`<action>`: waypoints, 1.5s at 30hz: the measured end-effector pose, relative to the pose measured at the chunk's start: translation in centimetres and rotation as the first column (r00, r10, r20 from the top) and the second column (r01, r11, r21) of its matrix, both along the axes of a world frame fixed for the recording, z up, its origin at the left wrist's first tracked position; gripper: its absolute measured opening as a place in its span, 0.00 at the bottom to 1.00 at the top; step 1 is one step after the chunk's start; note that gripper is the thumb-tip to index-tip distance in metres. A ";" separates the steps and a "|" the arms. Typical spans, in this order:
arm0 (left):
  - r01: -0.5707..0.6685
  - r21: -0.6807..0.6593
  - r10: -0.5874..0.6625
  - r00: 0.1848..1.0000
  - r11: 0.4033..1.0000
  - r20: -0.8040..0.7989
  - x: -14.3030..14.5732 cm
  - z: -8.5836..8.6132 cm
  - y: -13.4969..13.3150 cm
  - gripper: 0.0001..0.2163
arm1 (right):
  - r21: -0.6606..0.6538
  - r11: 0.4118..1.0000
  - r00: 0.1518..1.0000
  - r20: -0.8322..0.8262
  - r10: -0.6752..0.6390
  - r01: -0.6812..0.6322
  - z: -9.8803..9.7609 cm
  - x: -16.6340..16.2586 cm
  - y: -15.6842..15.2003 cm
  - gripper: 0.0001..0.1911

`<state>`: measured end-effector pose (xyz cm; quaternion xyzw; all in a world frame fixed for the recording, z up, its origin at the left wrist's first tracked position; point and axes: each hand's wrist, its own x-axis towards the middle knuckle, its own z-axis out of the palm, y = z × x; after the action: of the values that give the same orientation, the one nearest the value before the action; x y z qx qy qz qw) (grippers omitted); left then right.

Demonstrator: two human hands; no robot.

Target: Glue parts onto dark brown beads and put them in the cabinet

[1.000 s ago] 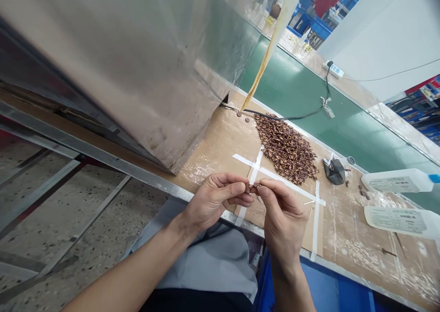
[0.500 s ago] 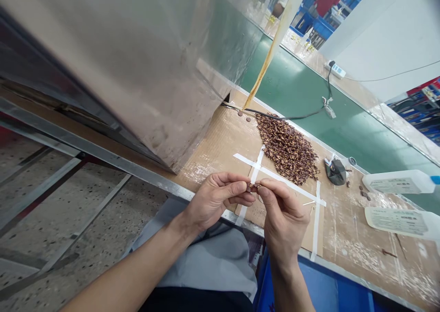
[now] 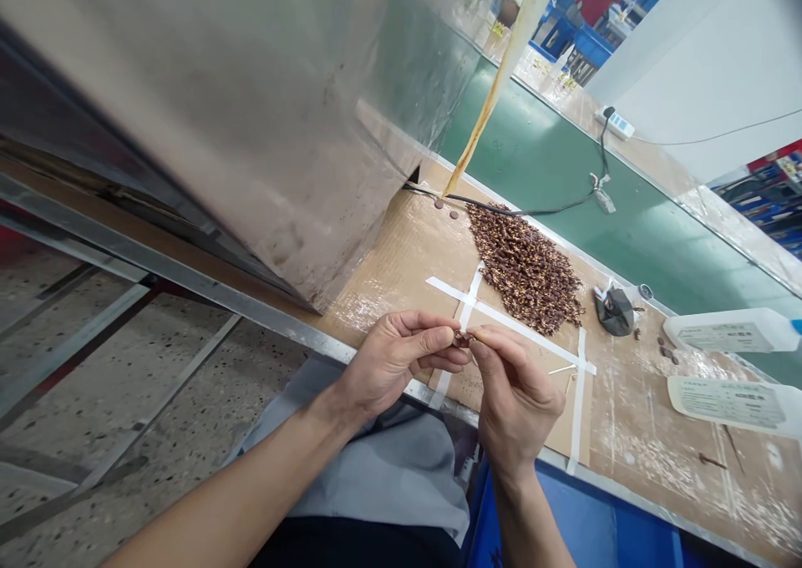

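Note:
My left hand (image 3: pixel 401 357) and my right hand (image 3: pixel 517 384) meet over the near edge of the bench. Between their fingertips is a small dark brown piece with a shiny metallic part (image 3: pixel 462 339), pinched from both sides. It is too small to name, and the fingers cover part of it. Beyond the hands lies a heap of small brown and gold-coloured parts (image 3: pixel 526 271) on the cardboard. White tape strips (image 3: pixel 514 326) cross the cardboard between my hands and the heap.
A large metal housing (image 3: pixel 251 134) stands at the left. Two white bottles (image 3: pixel 727 401) lie at the right, near a dark round object (image 3: pixel 614 311). A black cable (image 3: pixel 539 213) runs behind the heap. Below the bench is a blue bin (image 3: pixel 582 518). People work in the background.
Both hands keep their pinch on the small brown piece, with barely any shift. The view has moved very slightly.

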<state>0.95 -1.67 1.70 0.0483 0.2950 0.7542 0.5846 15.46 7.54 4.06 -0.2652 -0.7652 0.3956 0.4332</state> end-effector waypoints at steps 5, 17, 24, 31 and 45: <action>0.002 -0.002 -0.002 1.000 1.000 0.009 0.0 0.2 0.1 0.17 | 0.110 0.994 1.000 0.013 0.014 -0.016 0.4 0.1 0.0 0.11; -0.005 0.013 0.005 1.000 1.000 -0.027 0.0 -0.1 0.1 0.16 | 0.208 0.978 0.999 0.036 -0.013 0.005 -0.2 0.4 0.1 0.09; 0.067 0.003 -0.066 0.990 0.998 -0.127 -0.1 0.1 -0.1 0.17 | 0.049 0.997 0.998 0.002 -0.068 0.068 0.4 1.2 -0.4 0.05; 0.054 -0.088 -0.071 0.979 0.995 -0.193 -1.0 -0.6 0.1 0.19 | 0.047 0.927 0.927 0.028 -0.373 0.372 1.2 9.1 2.7 0.07; -0.040 -0.242 -0.032 0.957 0.969 -0.287 -1.0 0.6 0.8 0.19 | 0.429 0.732 0.729 0.211 -0.652 0.530 -5.4 24.7 8.7 0.15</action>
<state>-0.03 -0.88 2.26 0.0847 0.4683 0.6980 0.5351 40.16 16.26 -1.36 -0.4849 -0.7579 0.0427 0.4343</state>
